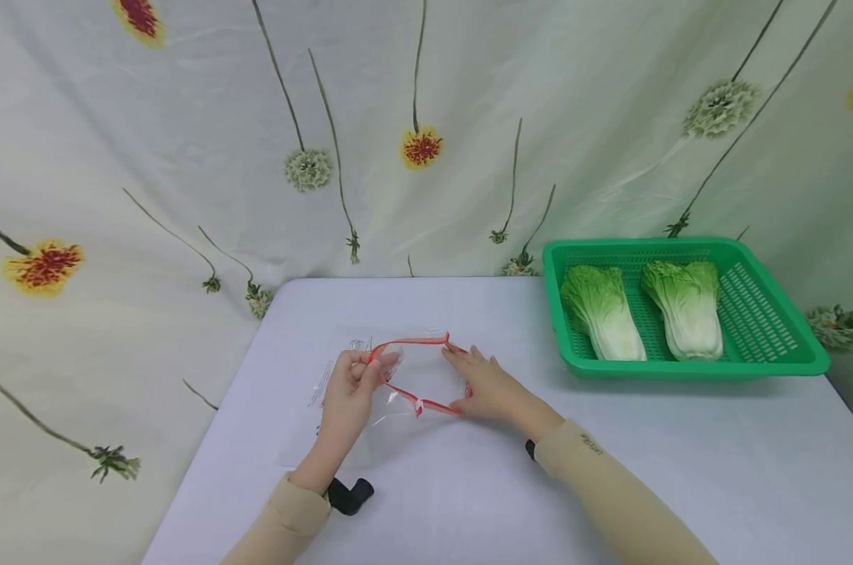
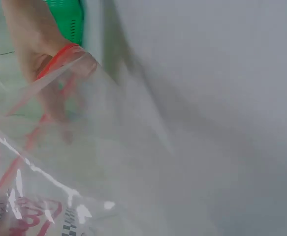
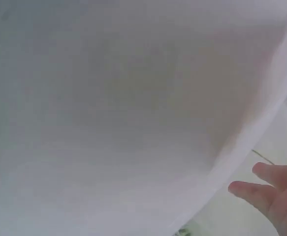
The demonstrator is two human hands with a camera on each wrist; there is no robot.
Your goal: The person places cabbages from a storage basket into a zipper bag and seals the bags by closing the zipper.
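Observation:
A clear plastic bag (image 1: 380, 412) with a red zip strip (image 1: 412, 340) lies partly on the table, its mouth spread wide between both hands. My left hand (image 1: 347, 396) pinches the left end of the mouth with thumb and fingers. At the right end, my right hand (image 1: 497, 391) has its fingers and thumb spread against the two red edges. The left wrist view shows that right hand (image 2: 42, 59) at the mouth, partly behind the clear film, above red print on the bag. In the right wrist view, fingers (image 3: 261, 194) appear at the lower right; the bag is not distinguishable there.
A green plastic basket (image 1: 694, 369) stands at the right on the white-covered table (image 1: 426, 510). Two Chinese cabbages (image 1: 610, 318) lie in it side by side. Behind the table hangs a flower-patterned curtain (image 1: 468, 196). A black wrist device (image 1: 351, 496) sits at the left cuff.

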